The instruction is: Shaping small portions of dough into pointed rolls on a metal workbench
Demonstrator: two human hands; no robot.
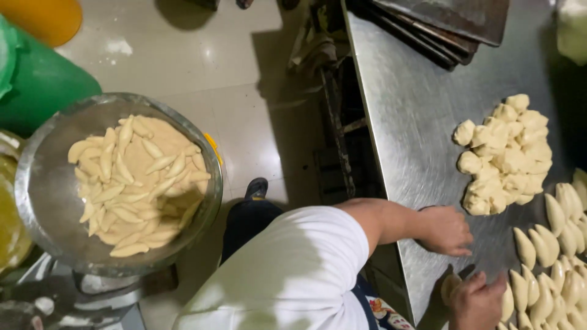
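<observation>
My left hand (445,231) lies palm down on the steel table (403,122), just below a heap of rough dough lumps (507,156). Anything under its palm is hidden. My right hand (478,300) is curled at the table's near edge over a pale dough piece (450,286) that shows beside its fingers. Rows of shaped, pointed dough pieces (550,256) lie to the right of both hands.
A large metal bowl (43,195) full of shaped dough fingers stands at the left over the tiled floor. Green (43,82) and orange containers sit behind it. Dark baking trays (440,27) are stacked at the table's far end.
</observation>
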